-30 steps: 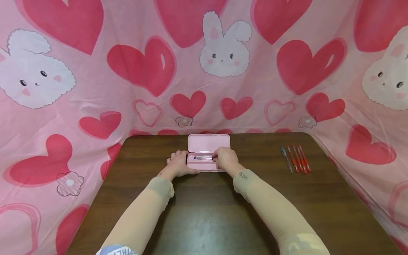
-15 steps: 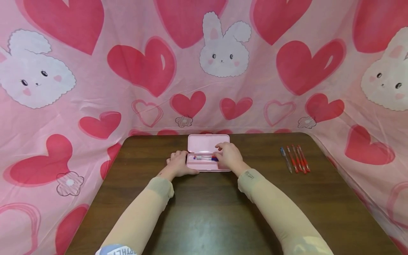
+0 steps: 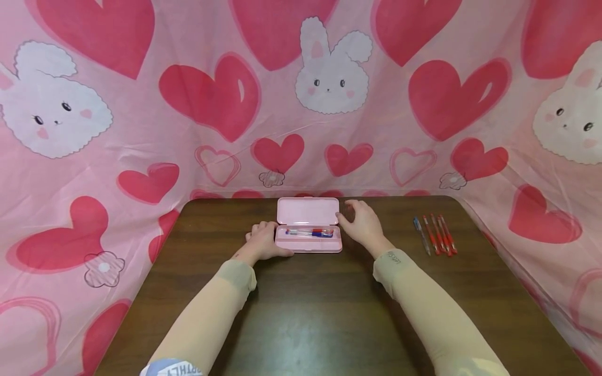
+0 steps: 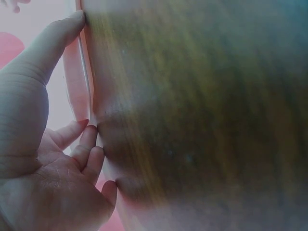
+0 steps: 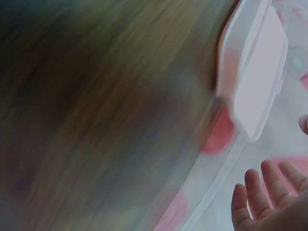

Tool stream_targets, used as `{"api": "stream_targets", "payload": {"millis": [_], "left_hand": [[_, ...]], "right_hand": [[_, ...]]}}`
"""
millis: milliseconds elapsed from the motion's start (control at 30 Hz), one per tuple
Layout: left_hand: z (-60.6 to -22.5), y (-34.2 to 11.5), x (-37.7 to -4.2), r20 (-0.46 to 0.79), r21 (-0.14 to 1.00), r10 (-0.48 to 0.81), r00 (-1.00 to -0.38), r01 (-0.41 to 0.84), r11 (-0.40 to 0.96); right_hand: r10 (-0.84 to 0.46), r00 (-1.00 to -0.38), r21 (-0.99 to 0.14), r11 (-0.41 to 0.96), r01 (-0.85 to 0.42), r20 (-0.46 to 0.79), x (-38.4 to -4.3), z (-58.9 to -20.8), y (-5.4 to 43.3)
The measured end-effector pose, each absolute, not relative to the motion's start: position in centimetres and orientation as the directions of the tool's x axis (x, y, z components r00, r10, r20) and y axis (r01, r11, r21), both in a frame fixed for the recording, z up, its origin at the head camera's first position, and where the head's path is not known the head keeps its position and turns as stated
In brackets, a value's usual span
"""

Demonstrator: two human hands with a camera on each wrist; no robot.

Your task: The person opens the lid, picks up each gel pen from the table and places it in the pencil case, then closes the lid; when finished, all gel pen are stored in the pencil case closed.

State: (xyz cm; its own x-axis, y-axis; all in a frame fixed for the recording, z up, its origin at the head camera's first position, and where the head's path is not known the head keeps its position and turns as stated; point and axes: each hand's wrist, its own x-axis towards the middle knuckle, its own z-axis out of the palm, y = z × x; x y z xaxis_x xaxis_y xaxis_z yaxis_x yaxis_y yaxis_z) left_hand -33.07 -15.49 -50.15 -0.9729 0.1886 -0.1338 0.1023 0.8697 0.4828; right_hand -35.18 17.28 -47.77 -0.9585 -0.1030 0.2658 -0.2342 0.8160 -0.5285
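Observation:
A pink pencil case [image 3: 308,249] lies at the table's far side with its lid [image 3: 308,210] raised. Inside it rest pens, among them one with a red end [image 3: 325,230] and one with a blue end [image 3: 323,235]. My left hand [image 3: 264,242] holds the case at its left end. In the left wrist view, the thumb [image 4: 72,26] lies on the case's front edge and the fingers are bent at the end. Just right of the case, my right hand [image 3: 364,224] hovers with spread fingers and holds nothing; the right wrist view shows it apart from the lid.
To the right, a blue pen [image 3: 423,236] and several red pens [image 3: 439,234] lie side by side on the brown wooden table [image 3: 310,313]. A pink cloth [image 3: 390,115] with hearts and rabbits hangs behind the table and at both sides.
My right hand has let go of the pens in the case and moved out to the right, uncovering their ends. The left hand and the case have stayed put.

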Motion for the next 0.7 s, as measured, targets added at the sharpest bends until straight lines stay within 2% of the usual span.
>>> {"api": "stream_targets", "payload": {"millis": [433,700], "left_hand": [[-50.2,-15.5,-33.0,-0.135,0.482,0.194,-0.972,0.107,0.87],[-50.6,-15.6,-33.1,-0.119,0.484,0.188,-0.975,0.109,0.868]], "right_hand": [[0.077,-0.966,-0.572,0.816,-0.081,0.247,-34.1,-47.3,25.8],[0.168,-0.946,-0.554,0.833,-0.014,0.276,-33.3,-46.8,30.1]]}}
